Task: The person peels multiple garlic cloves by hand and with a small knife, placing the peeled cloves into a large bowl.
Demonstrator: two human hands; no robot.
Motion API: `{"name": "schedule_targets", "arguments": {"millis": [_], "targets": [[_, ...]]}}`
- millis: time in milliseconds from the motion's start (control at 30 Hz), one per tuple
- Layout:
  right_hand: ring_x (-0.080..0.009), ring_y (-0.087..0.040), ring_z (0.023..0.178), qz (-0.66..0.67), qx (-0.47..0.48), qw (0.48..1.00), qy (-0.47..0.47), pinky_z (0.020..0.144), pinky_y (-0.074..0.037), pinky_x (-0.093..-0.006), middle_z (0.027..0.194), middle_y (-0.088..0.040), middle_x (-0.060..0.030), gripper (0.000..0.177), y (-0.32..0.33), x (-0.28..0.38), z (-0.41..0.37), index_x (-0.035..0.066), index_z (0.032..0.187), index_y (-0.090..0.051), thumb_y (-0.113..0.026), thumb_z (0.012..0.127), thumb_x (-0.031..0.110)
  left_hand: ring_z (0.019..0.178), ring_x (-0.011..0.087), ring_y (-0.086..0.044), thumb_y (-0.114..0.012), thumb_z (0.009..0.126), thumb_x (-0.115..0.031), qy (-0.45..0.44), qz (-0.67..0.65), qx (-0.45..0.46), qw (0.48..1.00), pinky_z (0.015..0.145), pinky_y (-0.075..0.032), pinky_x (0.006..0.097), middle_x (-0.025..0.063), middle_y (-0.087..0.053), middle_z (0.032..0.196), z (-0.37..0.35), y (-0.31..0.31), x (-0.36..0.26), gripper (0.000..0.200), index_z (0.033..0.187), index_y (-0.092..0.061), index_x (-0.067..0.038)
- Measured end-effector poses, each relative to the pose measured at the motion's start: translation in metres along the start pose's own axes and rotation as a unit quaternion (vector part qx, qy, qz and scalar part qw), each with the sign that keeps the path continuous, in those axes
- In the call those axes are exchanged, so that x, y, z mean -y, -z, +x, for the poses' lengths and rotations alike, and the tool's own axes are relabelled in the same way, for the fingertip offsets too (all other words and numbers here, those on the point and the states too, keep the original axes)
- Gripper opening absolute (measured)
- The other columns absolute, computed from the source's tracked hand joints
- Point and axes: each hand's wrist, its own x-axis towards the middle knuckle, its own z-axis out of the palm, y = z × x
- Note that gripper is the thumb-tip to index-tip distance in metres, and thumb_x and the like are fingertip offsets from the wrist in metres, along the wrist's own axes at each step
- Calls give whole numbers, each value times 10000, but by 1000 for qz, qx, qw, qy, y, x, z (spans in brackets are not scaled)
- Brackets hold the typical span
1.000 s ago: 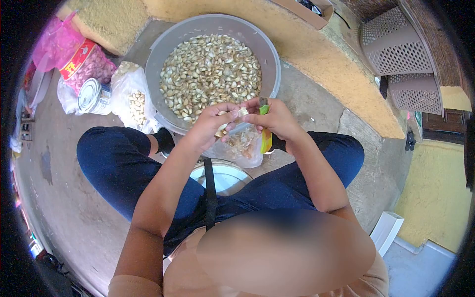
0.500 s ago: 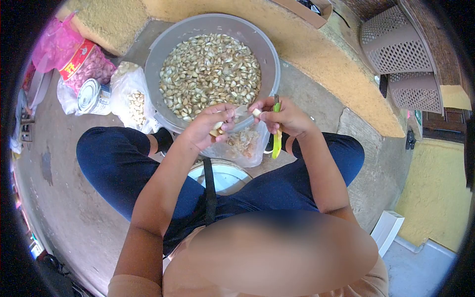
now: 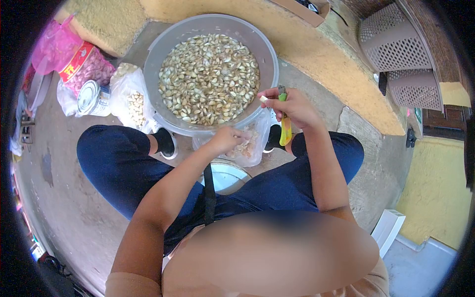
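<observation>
My right hand [image 3: 295,108] is closed around a small knife with a green-yellow handle [image 3: 285,134], its dark end pointing up. Between thumb and forefinger it pinches a pale peeled garlic clove [image 3: 263,99], beside the tub's right rim. My left hand [image 3: 228,140] is lowered, back up and fingers curled, over a clear plastic bag [image 3: 255,154] of papery garlic skins [image 3: 243,149]. Anything inside those fingers is hidden. Just beyond both hands stands a large grey tub [image 3: 152,94], with many garlic cloves [image 3: 210,79] in water.
To the left are a white plastic bag with peeled cloves [image 3: 135,106], a tin can [image 3: 93,98] and a pink mesh sack [image 3: 94,67]. A pale round lid or basin [image 3: 228,178] lies between my legs. A low yellow wall [image 3: 341,81] runs behind the tub.
My left hand has moved down, away from my right hand, to the bag of skins. My right hand has lifted slightly to the right, still with the knife and clove.
</observation>
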Motion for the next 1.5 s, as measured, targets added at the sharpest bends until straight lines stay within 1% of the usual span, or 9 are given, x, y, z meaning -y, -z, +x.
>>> {"name": "schedule_targets", "arguments": {"millis": [67, 167, 267, 367, 667, 1067, 1167, 1467, 1500], "targets": [[-42, -418, 458, -46, -10, 999, 8, 421, -369, -193, 664, -558, -18, 266, -1, -3, 3, -2, 959, -578, -611, 736, 140, 517, 136, -525, -572, 752, -147, 9, 28, -3, 1000, 463, -452, 275, 80, -588, 656, 2, -3, 2, 178, 912, -648, -141], [-54, -435, 448, -133, -21, 991, 25, 406, -364, -202, 632, -545, -9, 240, -4, -7, 9, 27, 928, -596, -614, 744, 179, 612, 191, -576, -597, 708, -119, -198, 174, -84, 961, 597, -467, 314, 114, -620, 732, 27, -11, 39, 144, 838, -654, -94], [-65, -444, 435, -181, -19, 983, 36, 392, -359, -213, 603, -534, -9, 230, -10, -5, 9, 41, 915, -599, -610, 755, 207, 701, 238, -590, -613, 672, -105, -151, 189, -68, 968, 691, -448, 329, 124, -620, 768, 29, -12, 39, 123, 782, -650, -64], [-72, -448, 430, -186, -17, 981, 48, 389, -359, -223, 583, -527, -13, 230, -12, -12, 14, 42, 913, -596, -608, 759, 213, 698, 260, -587, -612, 677, -129, -210, 218, -56, 952, 672, -454, 343, 128, -616, 768, 27, -11, 38, 129, 779, -651, -61], [-78, -455, 428, -289, -43, 949, 117, 405, -378, -235, 545, -513, -18, 230, -13, -16, 22, 31, 928, -596, -600, 751, 177, 681, 296, -578, -603, 684, -179, -172, 311, -89, 930, 650, -456, 376, 148, -603, 739, 22, -16, 27, 142, 750, -644, -60], [-86, -466, 425, -296, -34, 947, 123, 415, -388, -239, 547, -526, -26, 242, -11, -25, 33, 28, 941, -596, -595, 732, 149, 631, 230, -582, -726, 587, -230, -142, 177, -65, 972, 624, -452, 319, 121, -610, 682, 29, -15, 30, 228, 694, -640, -47], [-89, -472, 427, -295, -26, 947, 127, 416, -391, -241, 555, -531, -32, 248, -9, -27, 38, 24, 943, -594, -594, 732, 154, 659, 216, -589, -696, 634, -206, -215, 163, -74, 960, 647, -454, 306, 106, -623, 729, 31, -16, 35, 194, 735, -646, -47], [-100, -479, 418, -301, -28, 944, 128, 410, -394, -247, 536, -528, -36, 260, -5, -38, 48, 28, 948, -596, -594, 726, 163, 663, 176, -586, -624, 719, -199, -183, 165, -51, 968, 671, -457, 294, 106, -627, 789, 35, -19, 44, 162, 811, -649, -69], [-102, -480, 416, -302, -29, 944, 130, 409, -394, -248, 529, -527, -35, 260, -5, -38, 49, 29, 948, -596, -594, 725, 163, 655, 168, -579, -622, 722, -202, -132, 156, -41, 978, 658, -458, 295, 102, -626, 786, 34, -19, 42, 161, 822, -651, -78]]}}
